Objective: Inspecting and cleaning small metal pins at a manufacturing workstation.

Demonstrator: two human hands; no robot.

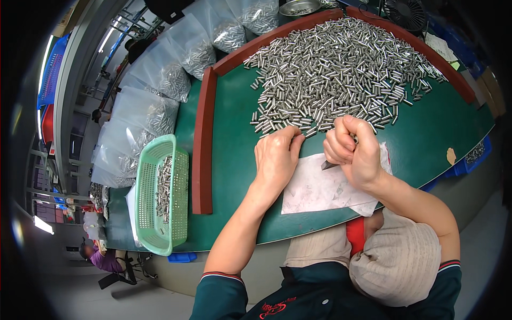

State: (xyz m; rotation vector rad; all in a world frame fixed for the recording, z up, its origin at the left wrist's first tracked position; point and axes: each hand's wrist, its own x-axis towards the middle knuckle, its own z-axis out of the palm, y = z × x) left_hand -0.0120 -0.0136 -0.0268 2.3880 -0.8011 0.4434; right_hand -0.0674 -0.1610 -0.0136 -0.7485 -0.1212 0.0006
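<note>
A wide heap of short metal pins covers the far part of the green table. My left hand is at the heap's near edge, thumb and fingers curled together; whatever they pinch is hidden. Beside it, my right hand is closed in a fist around a dark flat-ended tool whose tip sticks out below the fingers. A small shiny end, perhaps of a pin, shows between its thumb and forefinger. Under the right hand lies a stained white cloth.
Red-brown wooden bars fence the heap. To the left is a green plastic basket with some pins. Clear bags of pins line the far left. A fan is at the back; blue bins stand at right.
</note>
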